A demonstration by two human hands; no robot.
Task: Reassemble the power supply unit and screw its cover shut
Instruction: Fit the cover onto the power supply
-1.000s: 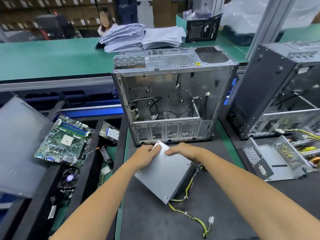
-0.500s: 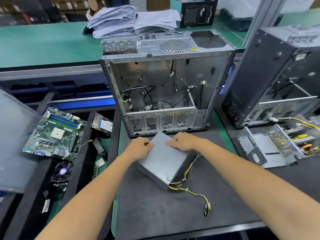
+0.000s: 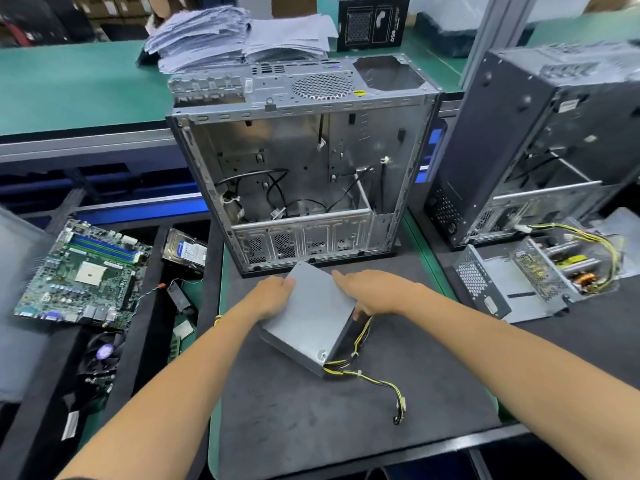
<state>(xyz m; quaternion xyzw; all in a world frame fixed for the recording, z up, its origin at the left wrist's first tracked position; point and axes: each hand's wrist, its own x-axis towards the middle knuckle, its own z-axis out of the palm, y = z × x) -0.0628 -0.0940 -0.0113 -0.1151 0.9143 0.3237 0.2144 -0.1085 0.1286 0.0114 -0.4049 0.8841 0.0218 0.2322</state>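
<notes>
PSU on mat | power supply unit [image 3: 311, 318] lay just in front of the open case [image 3: 301, 188] | my left hand [image 3: 272, 299] gripped its left edge, my right hand [image 3: 372, 294] curled over its right edge, steadying the cover for screwing.

Right hand [image 3: 375, 294] slid onto power supply unit's [image 3: 311, 320] right edge.

The power supply unit [image 3: 310, 317] lies on the mat [image 3: 311, 427] at the middle of the desk, its cable bundle [image 3: 377, 382] trailing toward the near edge. Behind it stands an open computer case [image 3: 298, 168]. Left of the mat lie a motherboard [image 3: 81, 275] and a hard drive [image 3: 185, 251]. At the right sit a second case [image 3: 540, 140] and, before it, an opened power supply [image 3: 540, 282]. A paper stack [image 3: 239, 36] lies at the far edge.
</notes>
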